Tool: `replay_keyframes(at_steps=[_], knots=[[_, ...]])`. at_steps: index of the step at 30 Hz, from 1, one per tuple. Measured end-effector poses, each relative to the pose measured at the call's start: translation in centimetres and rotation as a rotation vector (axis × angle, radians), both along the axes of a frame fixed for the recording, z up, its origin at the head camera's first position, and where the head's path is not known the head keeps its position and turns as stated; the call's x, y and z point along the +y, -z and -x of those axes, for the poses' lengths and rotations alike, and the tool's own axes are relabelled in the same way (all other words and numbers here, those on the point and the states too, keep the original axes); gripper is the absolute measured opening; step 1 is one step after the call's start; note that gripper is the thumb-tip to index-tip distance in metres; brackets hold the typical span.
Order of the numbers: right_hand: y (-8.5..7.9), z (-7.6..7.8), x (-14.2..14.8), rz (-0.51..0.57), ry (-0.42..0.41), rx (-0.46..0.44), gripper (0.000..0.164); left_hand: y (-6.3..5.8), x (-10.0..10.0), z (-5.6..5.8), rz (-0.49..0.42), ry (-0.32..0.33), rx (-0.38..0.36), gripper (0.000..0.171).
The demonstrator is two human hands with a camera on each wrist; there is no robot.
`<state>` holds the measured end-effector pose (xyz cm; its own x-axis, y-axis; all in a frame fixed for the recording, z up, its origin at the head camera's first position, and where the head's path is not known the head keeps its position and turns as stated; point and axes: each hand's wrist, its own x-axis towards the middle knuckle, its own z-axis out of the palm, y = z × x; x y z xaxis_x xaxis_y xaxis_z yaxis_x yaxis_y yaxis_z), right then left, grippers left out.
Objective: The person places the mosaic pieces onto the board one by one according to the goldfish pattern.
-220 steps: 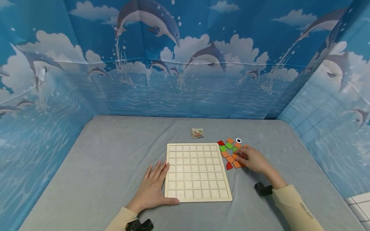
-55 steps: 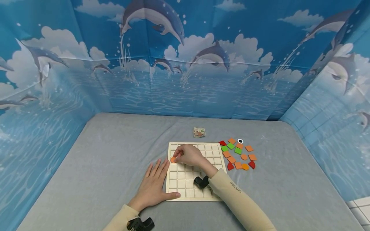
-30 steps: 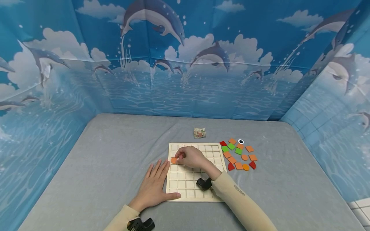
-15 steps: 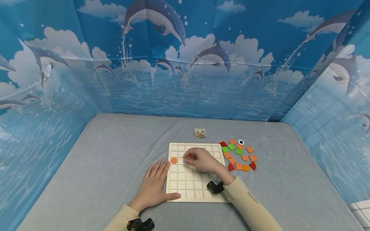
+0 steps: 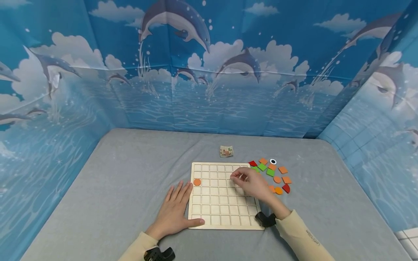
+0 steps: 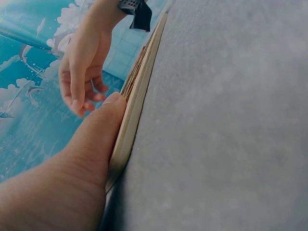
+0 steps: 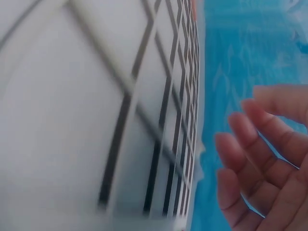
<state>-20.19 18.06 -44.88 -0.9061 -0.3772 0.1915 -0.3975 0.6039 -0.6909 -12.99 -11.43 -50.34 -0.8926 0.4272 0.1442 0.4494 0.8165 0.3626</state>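
Observation:
A pale wooden grid board (image 5: 223,200) lies flat on the table. One orange round piece (image 5: 197,182) sits in a cell of its leftmost column, third row from the far edge. My left hand (image 5: 173,214) rests spread at the board's left side, fingertips at the edge and the thumb (image 6: 103,120) over the near left corner. Over the right part of the board hovers my right hand (image 5: 254,184), its fingers loosely bent. In the right wrist view those fingers (image 7: 240,159) hold nothing. Part of the loose pieces is hidden behind this hand.
Right of the board lie loose pieces: green squares (image 5: 270,172), orange squares (image 5: 282,170), an orange round (image 5: 277,179), red quarter-shaped pieces (image 5: 286,188) and a white ring with a black centre (image 5: 273,161). Behind the board is a small patterned card (image 5: 226,151). A dolphin-print curtain (image 5: 209,105) encloses the table.
The right hand took an orange round from the pile, set it in the left column and let go. It has since moved right across the board. The left hand stays put.

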Motion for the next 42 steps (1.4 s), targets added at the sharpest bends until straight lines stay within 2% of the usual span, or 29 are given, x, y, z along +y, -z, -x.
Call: replay_keyframes(at_steps=[5,10,13,20,22,27,42], knots=[[-0.1,-0.3,2.1,0.002,0.073,0.042,0.006,0.0,0.1,0.0,-0.008,0.004,0.003,0.114],[-0.2,-0.5,4.3,-0.039,0.172,-0.002,0.012,0.1,0.1,0.0,-0.005,0.001,-0.008,0.114],[-0.3,-0.5,5.5,-0.050,0.203,-0.008,0.014,0.1,0.1,0.0,-0.006,-0.003,-0.011,0.114],[-0.1,-0.6,7.7,-0.053,0.261,0.044,0.009,0.0,0.0,0.0,0.006,0.004,-0.008,0.114],[0.1,-0.7,8.1,-0.057,0.297,0.036,0.011,0.0,0.0,-0.1,0.008,0.006,-0.006,0.114],[0.3,-0.7,9.4,-0.094,0.371,-0.044,0.027,0.0,-0.1,0.0,0.018,0.003,0.000,0.114],[0.6,-0.5,11.4,-0.229,0.421,-0.082,0.037,-0.2,-0.1,-0.2,-0.011,0.019,0.016,0.113]])
